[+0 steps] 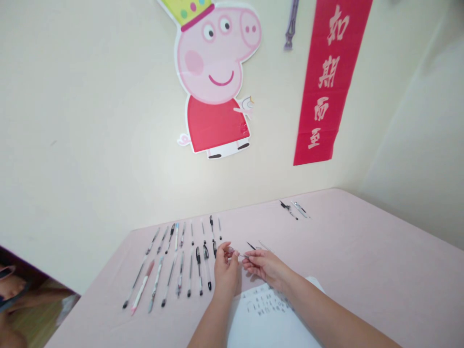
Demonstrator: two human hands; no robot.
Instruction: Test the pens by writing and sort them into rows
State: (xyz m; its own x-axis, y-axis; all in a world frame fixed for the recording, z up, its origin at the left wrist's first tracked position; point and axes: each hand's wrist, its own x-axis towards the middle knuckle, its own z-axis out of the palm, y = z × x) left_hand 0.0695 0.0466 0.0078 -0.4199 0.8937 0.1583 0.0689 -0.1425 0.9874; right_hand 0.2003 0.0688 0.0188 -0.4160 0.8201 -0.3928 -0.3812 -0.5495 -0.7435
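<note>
My left hand (226,270) and my right hand (266,266) meet above the table, both closed in a pinch. Between the fingertips runs a slim, partly clear pen (242,255); its ends are hidden by the fingers, and I cannot tell whether it is in one piece. Just beyond my right fingers lie a dark pen part (251,246) and a thin clear piece (266,246). A black-capped pen (214,249) is partly covered by my left hand. Under my forearms rests a white sheet (268,328) with rows of dark handwritten marks.
Two rows of pens and refills, among them a pink pen (143,286), lie left of my hands on the pink tablecloth (362,270). Black pen parts (289,210) and a silver-white pen (299,209) lie near the back edge. Another person's hand (12,286) shows far left.
</note>
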